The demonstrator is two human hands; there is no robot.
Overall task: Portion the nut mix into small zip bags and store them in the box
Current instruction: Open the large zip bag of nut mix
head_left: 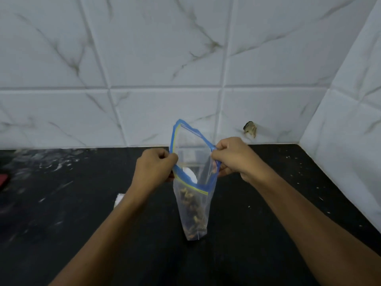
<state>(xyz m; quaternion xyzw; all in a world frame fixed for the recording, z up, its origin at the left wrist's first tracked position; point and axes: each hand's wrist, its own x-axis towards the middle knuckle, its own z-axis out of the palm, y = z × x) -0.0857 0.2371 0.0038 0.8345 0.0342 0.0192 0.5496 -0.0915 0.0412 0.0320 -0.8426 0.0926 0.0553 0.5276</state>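
Observation:
A clear zip bag (193, 205) with a blue zip strip stands upright above the black counter (268, 203), its mouth pulled wide. Brown nut mix (192, 211) fills its lower part. My left hand (153, 170) pinches the left side of the blue rim. My right hand (233, 157) pinches the right side of the rim. A white round thing (189, 174) shows through the bag's mouth; what it is I cannot tell. No box is in view.
White marble-pattern tiles (165, 58) rise behind the counter and along the right side. A white object (119, 200) peeks out under my left forearm. A red item (3, 181) sits at the left edge. A chipped hole (250, 129) marks the wall.

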